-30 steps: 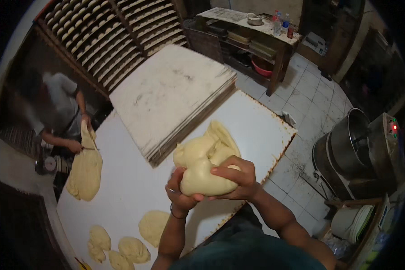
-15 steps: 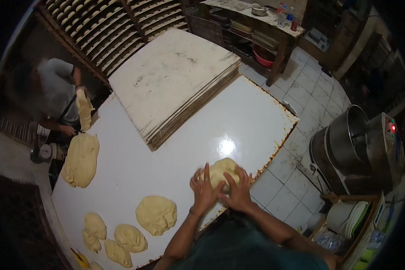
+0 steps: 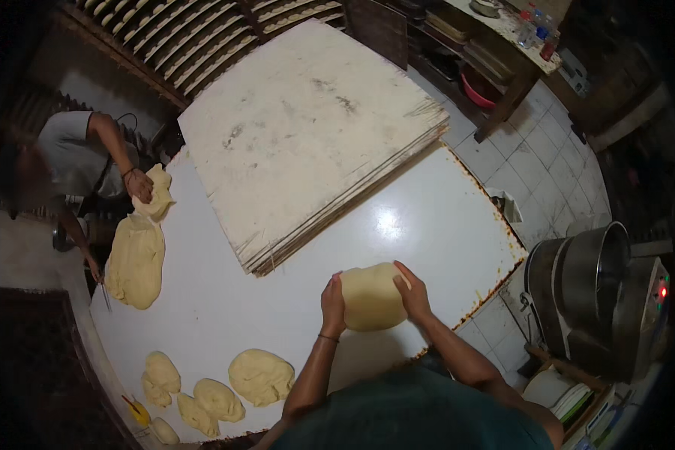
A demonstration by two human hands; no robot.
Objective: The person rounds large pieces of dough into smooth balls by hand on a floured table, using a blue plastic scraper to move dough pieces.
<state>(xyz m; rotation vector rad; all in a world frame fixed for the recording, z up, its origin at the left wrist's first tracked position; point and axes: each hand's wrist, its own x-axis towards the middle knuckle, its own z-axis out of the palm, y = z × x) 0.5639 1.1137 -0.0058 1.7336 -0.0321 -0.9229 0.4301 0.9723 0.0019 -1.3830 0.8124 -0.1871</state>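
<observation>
Between my two hands is a smooth, pale yellow lump of dough (image 3: 373, 298), held up over the white tabletop with a shadow below it. My left hand (image 3: 333, 304) presses against its left side. On the opposite side, my right hand (image 3: 413, 292) grips it with the thumb on top and the fingers round the edge. To the left, a larger piece of dough (image 3: 261, 377) rests on the table. Several smaller dough pieces (image 3: 219, 400) lie beside it near the front left edge.
A stack of floured boards (image 3: 315, 142) covers the table's far part. At the left, a co-worker (image 3: 90, 150) handles dough by a long dough slab (image 3: 135, 262), a blade in one hand. A steel mixer (image 3: 585, 292) stands right of the rust-edged table (image 3: 457, 217).
My hands have lifted the dough off the table, and it now looks smoother and broader. The co-worker has set the cut dough piece down by the slab. My view has shifted slightly.
</observation>
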